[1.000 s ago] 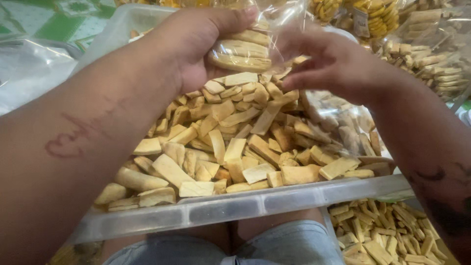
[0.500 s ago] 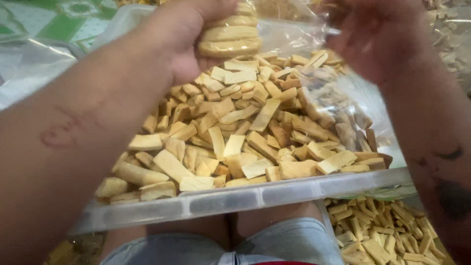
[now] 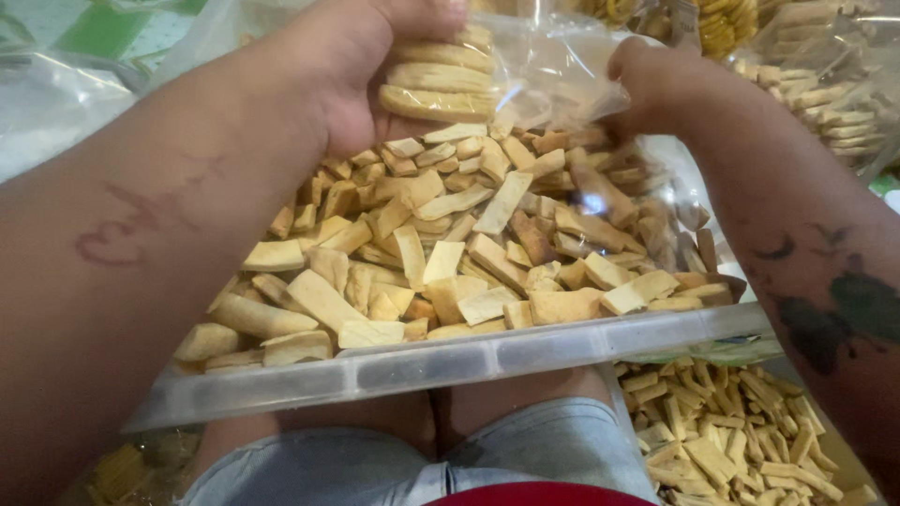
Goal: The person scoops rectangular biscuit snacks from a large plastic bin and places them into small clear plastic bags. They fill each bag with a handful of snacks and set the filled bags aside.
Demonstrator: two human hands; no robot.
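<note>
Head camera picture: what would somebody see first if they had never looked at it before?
First, the big heap of pale cracker pieces filling the clear plastic tray on the person's lap. Above it, the left hand grips a stack of crackers, and the right hand holds a clear plastic bag. More cracker sticks lie at lower right.

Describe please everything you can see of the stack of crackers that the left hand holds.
The stack of crackers is a short pile of pale tan, flat, oblong pieces lying one on another, dry and baked in look. The left hand grips it from the side and above, its fingers curled over the top. It hangs above the loose crackers in the clear plastic tray. Beside it on the right is a clear plastic bag, which the right hand holds.
</note>
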